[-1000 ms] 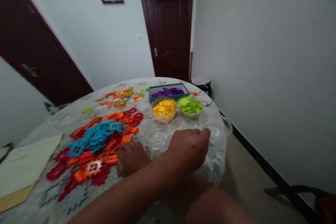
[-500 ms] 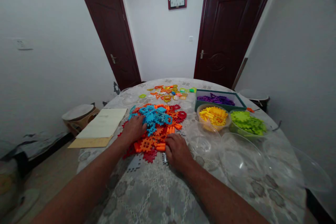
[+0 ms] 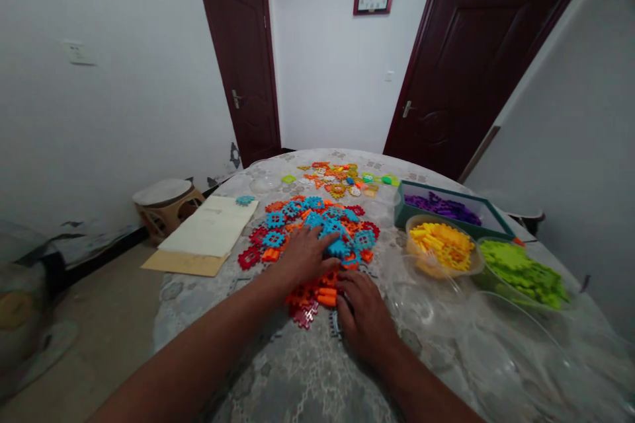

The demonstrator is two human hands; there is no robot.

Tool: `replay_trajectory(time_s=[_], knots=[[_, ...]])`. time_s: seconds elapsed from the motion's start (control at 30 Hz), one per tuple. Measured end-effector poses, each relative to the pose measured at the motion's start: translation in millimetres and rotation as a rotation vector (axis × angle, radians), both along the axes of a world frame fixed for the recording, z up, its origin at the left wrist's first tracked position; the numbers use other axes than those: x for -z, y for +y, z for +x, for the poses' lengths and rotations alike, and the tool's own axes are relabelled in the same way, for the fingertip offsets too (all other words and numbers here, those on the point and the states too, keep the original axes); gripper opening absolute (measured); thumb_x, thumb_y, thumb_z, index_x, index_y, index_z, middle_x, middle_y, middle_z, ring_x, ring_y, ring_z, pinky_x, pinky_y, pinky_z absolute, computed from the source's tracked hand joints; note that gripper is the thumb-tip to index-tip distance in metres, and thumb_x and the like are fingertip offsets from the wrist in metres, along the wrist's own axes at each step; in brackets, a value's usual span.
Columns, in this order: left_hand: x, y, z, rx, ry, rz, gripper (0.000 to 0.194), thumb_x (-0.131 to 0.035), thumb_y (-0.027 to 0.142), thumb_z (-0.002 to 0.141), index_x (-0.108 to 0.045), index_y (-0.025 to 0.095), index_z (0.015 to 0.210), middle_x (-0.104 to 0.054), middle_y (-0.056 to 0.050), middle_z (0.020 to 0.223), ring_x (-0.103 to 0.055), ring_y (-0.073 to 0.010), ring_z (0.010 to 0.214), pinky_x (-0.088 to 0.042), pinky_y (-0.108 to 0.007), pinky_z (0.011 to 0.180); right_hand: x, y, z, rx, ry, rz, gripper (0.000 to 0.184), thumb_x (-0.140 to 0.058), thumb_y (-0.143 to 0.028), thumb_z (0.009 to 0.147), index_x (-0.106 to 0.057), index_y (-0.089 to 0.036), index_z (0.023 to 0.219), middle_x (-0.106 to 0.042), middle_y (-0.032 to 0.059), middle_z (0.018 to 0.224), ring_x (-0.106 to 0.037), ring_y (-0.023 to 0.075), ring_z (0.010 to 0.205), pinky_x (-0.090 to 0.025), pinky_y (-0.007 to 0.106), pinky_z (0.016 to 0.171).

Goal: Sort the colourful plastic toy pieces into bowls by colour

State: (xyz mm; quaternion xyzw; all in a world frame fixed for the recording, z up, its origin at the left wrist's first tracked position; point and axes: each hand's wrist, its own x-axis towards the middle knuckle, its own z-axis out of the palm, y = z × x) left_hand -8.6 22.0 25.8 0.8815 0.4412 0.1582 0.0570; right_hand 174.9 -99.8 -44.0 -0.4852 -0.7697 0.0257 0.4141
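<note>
A mixed pile of plastic interlocking pieces lies on the table, with blue gear-shaped pieces [image 3: 274, 238] spread on top of red pieces [image 3: 249, 256] and orange pieces [image 3: 327, 295]. Over the middle of this pile rests my left hand [image 3: 308, 255], fingers apart and reaching onto the blue pieces. My right hand [image 3: 366, 309] sits at the near right edge, its curved fingers against the orange pieces and the thumb apart from them. Neither palm shows, and part of the pile is hidden under the hands.
Right of the pile stand a green box [image 3: 404, 213] of purple pieces, a tub of yellow pieces [image 3: 441, 246], a tub of green pieces [image 3: 523, 271] and clear empty containers [image 3: 516, 344]. Paper sheets [image 3: 196, 228] lie left, with a blue gear piece [image 3: 245, 200]. Small pieces [image 3: 337, 178] lie farther back.
My left hand has moved right across the pile. The blue pieces, bunched before, are now spread out, and one lies on the paper. The camera view has turned left.
</note>
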Motion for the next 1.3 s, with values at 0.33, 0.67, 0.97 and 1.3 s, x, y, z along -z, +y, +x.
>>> replay_trajectory(time_s=[0.33,0.67,0.97,1.3], knots=[[-9.5,-49.5,-56.0,-0.047,0.153,0.005,0.063,-0.074,0.056,0.090,-0.064,0.031,0.147,-0.057,-0.014,0.155,-0.042,-0.0445,0.150,-0.030,-0.067,0.124,0.9,-0.5,1.8,0.004,-0.009,0.008,0.026,-0.056,-0.014,0.100,-0.071,-0.023,0.120,-0.071,0.0121,0.126,-0.065,0.0295,0.123,-0.054,0.057,0.111],[17.3,-36.3,-79.6,-0.196,0.077,0.092,0.059,-0.052,0.062,0.103,-0.062,0.030,0.150,-0.056,-0.013,0.158,-0.040,-0.0396,0.154,-0.030,-0.061,0.127,5.0,0.7,1.2,0.083,-0.088,0.057,0.042,-0.055,-0.014,0.100,-0.064,-0.020,0.141,-0.066,0.0151,0.144,-0.059,0.0310,0.136,-0.050,0.059,0.117],[9.8,-3.8,-55.0,-0.239,0.188,-0.044,0.090,-0.056,0.080,0.091,-0.046,0.030,0.165,-0.045,-0.018,0.169,-0.029,-0.0525,0.158,-0.025,-0.073,0.123,5.6,-0.6,0.5,0.086,-0.105,0.070,0.045,-0.059,-0.015,0.098,-0.063,-0.019,0.142,-0.063,0.0162,0.148,-0.057,0.0315,0.140,-0.049,0.058,0.118],[10.7,-29.2,-81.0,-0.134,0.125,0.078,0.068,-0.053,0.070,0.099,-0.055,0.033,0.156,-0.050,-0.013,0.166,-0.043,-0.0420,0.153,-0.035,-0.066,0.123,0.1,-2.4,-2.1,0.149,-0.117,0.022,0.042,-0.055,-0.017,0.100,-0.063,-0.022,0.141,-0.062,0.0157,0.146,-0.058,0.0329,0.135,-0.048,0.061,0.116]])
